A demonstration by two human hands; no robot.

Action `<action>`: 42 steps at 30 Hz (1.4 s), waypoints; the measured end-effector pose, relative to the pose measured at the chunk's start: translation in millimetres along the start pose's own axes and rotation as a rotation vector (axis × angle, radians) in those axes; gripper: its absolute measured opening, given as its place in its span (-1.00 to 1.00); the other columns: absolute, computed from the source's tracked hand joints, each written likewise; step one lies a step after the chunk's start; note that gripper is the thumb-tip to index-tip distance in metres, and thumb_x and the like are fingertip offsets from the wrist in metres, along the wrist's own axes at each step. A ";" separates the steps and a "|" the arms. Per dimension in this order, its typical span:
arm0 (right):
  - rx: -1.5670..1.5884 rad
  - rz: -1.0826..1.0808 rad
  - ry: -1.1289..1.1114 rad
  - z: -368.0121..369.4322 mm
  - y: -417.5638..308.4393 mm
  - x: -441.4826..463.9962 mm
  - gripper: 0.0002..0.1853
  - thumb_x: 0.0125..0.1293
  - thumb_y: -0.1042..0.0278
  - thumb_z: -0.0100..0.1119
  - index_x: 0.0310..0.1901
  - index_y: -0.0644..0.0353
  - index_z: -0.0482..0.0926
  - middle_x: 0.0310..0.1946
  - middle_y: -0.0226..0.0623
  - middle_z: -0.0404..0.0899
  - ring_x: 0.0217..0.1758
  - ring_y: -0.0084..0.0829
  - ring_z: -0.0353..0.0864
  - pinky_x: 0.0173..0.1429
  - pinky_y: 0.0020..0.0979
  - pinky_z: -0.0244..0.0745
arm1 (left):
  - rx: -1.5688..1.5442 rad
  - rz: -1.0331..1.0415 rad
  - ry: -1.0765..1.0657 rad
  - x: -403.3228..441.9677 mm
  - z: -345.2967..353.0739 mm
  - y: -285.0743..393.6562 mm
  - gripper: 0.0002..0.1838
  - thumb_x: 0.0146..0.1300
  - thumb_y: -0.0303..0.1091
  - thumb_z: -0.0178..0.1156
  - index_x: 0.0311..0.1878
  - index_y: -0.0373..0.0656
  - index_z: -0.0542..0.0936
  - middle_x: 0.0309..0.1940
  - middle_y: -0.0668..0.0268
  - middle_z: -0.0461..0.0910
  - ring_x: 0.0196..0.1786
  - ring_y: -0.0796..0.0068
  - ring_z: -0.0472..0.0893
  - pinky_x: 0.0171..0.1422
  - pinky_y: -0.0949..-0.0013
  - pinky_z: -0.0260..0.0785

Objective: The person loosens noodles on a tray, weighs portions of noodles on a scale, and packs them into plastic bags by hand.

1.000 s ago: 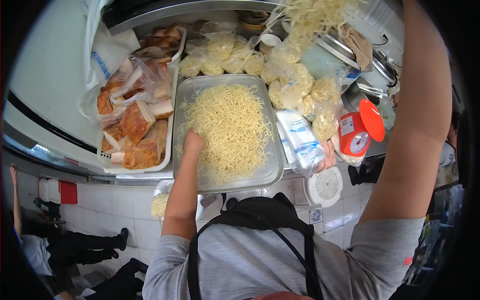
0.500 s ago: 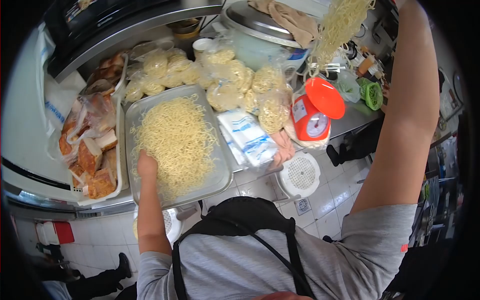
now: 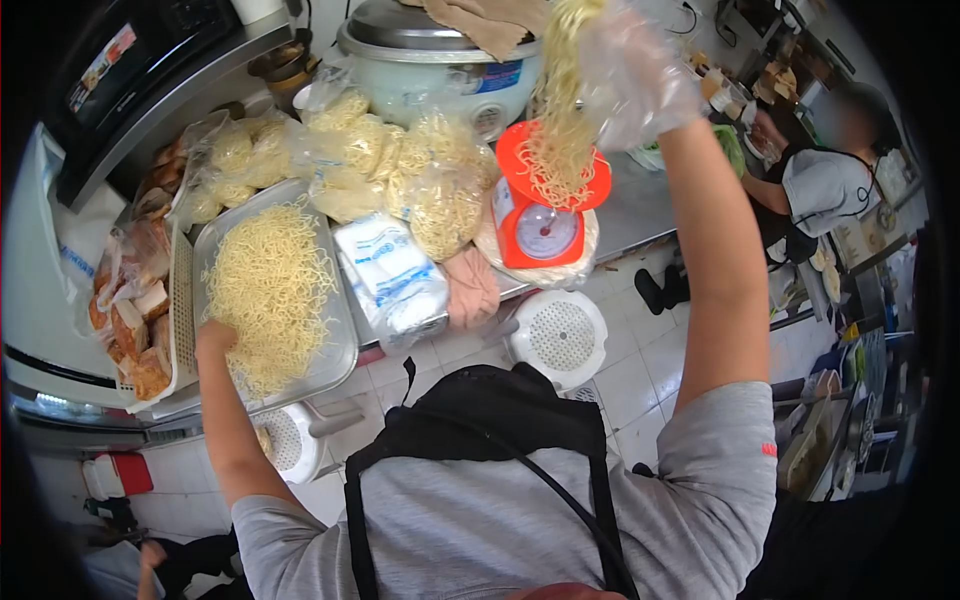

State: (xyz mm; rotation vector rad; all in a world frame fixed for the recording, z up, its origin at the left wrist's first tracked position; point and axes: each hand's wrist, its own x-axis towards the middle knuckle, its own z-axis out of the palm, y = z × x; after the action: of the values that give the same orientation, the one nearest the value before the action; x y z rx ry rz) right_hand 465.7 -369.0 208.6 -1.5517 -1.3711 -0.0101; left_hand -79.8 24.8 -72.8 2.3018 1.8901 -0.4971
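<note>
My right hand (image 3: 640, 80), in a clear plastic glove, is closed on a bunch of noodles (image 3: 565, 100). Their lower strands rest on the red pan of a kitchen scale (image 3: 530, 225). At the left, my left hand (image 3: 214, 343) is at the near left edge of a noodle pile (image 3: 268, 280) in a metal tray (image 3: 345, 345); its fingers are hidden. Bagged noodles (image 3: 440, 205) lie between tray and scale, with a pack of plastic bags (image 3: 390, 275) and a pink cloth (image 3: 470, 288) in front.
Left of the tray, a white basket (image 3: 183, 300) holds pieces of meat (image 3: 130, 325). A large lidded pot (image 3: 430, 75) stands behind the bagged noodles. White stools (image 3: 558, 340) are below the counter. A co-worker (image 3: 825, 185) is at the right.
The view has swung right. My right hand has come down into view with the noodles, whose ends now touch the scale pan. My left hand remains at the tray's noodle pile.
</note>
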 end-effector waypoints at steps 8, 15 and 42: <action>-0.010 -0.029 -0.166 34.4 56.2 -64.4 -0.63 0.08 0.39 0.01 -0.01 0.13 0.37 -0.02 -0.31 0.35 0.04 -0.49 0.32 0.11 -0.48 0.24 | 0.233 -0.037 -0.227 -71.3 -52.2 29.8 -0.51 -0.19 -0.15 0.20 -0.17 -0.26 0.51 -0.13 0.08 0.47 -0.08 0.24 0.49 -0.05 0.31 0.35; -0.480 -0.051 -0.290 42.9 52.2 -67.1 -0.61 0.05 0.36 0.05 -0.02 0.17 0.38 -0.05 -0.28 0.38 -0.01 -0.43 0.37 0.08 -0.48 0.25 | 0.145 -0.075 -0.190 -81.8 -61.8 33.8 -0.54 -0.20 -0.17 0.17 -0.24 -0.32 0.53 -0.25 0.05 0.52 -0.18 0.23 0.53 -0.14 0.31 0.36; 0.847 0.447 0.306 -49.8 115.1 -145.4 -0.39 -0.08 0.44 0.15 0.09 0.19 0.24 -0.07 -0.22 0.35 -0.01 -0.42 0.30 0.02 -0.35 0.27 | -0.340 0.355 0.361 -128.2 -78.9 146.2 -0.41 -0.09 -0.26 0.17 0.06 -0.25 0.28 -0.05 -0.12 0.32 0.03 -0.02 0.33 0.09 0.22 0.19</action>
State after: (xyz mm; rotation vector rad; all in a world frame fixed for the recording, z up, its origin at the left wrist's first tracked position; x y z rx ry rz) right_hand 528.3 -488.7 72.1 -1.0298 -0.6188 0.5212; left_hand 54.6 -102.0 26.6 2.5198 1.4787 0.2769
